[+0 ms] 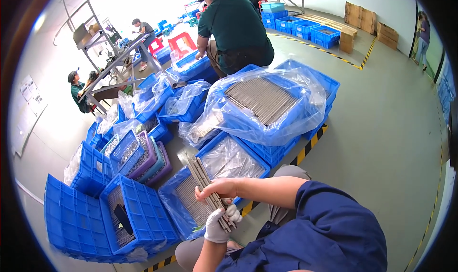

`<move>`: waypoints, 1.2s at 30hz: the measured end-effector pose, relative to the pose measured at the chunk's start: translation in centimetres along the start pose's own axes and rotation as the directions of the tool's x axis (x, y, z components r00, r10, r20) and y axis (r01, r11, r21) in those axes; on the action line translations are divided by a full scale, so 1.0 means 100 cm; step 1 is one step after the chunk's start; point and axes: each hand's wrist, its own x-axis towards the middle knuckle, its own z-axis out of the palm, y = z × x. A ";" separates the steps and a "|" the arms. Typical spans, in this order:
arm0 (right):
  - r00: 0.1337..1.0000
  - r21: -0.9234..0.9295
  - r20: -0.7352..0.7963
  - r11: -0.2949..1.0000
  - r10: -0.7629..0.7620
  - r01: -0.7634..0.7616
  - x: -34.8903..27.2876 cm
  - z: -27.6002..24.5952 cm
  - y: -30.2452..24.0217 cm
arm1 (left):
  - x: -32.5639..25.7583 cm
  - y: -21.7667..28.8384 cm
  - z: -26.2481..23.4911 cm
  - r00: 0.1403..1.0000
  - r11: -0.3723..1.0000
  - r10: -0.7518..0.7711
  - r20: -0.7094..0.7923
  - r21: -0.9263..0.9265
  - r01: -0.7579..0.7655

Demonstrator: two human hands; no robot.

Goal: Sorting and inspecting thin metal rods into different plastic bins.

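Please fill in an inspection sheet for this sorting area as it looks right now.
Surface: grey floor with yellow-black tape.
Job's things: bundle of metal strips; lined blue crate below holds more.
Clutter: blue crates, purple trays of small parts, stacked crate under plastic.
Grippers: gloved left hand grips the bundle's lower end; bare right hand is clasped round it.
Cables: nothing seen.
Surroundings: seated co-worker, others at a bench.
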 end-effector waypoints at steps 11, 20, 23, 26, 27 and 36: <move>0.996 -0.022 0.067 0.998 -0.064 0.065 -0.005 0.001 -0.007 | -0.002 0.007 0.004 0.982 0.972 -0.095 0.163 -0.198 0.127; 0.949 -0.361 -0.295 0.933 -0.112 -0.002 -0.003 0.004 -0.007 | -0.005 0.011 -0.010 0.951 0.934 0.178 -0.253 0.348 -0.083; 0.926 -0.415 -0.352 0.909 -0.134 -0.027 0.000 0.002 -0.015 | -0.009 0.022 -0.017 0.918 0.939 0.243 -0.314 0.314 -0.141; 0.797 -0.186 -0.575 0.978 -0.186 0.094 0.001 -0.017 -0.023 | -0.011 0.036 -0.040 0.842 0.874 0.368 -0.395 0.456 -0.169; 0.762 -0.073 -0.637 0.993 -0.114 0.088 0.000 -0.024 -0.026 | -0.014 0.044 -0.045 0.833 0.849 0.393 -0.391 0.501 -0.165; 0.977 -0.850 -0.206 0.504 -0.049 -0.154 0.019 -0.029 0.017 | -0.020 0.086 -0.042 0.830 0.578 0.468 -0.303 0.815 -0.029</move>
